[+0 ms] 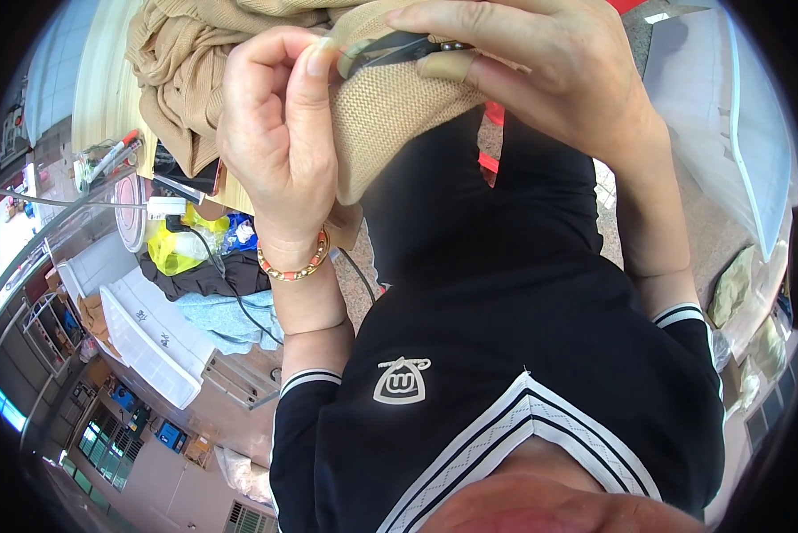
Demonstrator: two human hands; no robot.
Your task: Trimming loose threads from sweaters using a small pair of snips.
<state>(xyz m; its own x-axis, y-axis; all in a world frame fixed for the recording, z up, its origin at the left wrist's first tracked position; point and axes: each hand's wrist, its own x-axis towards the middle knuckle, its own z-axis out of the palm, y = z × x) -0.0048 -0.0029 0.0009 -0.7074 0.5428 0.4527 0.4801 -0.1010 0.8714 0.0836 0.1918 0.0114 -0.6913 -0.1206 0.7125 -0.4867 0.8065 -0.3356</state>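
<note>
The left grip (pixel 279 133) pinches the tan knit piece (pixel 399 120); the right grip (pixel 559 58) clasps it with a dark tool (pixel 395 51), off the table's (pixel 101 84) right edge. Heaped tan knitwear (pixel 181 62) crowds that edge; a red-tipped marker (pixel 115 156) sits near the left.

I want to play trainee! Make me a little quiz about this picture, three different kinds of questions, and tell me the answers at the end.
1. Pick one: where is the bracelet worn?
A) on the right wrist
B) on the left wrist
C) on both wrists

2. True or false: the right hand is touching the tan knitted cloth.

3. Fill the gap: the black shirt has black stripes and ____ trim around its V-shaped neck.

Key:
1. B, on the left wrist.
2. True, its fingers are on the cloth.
3. White.
</note>
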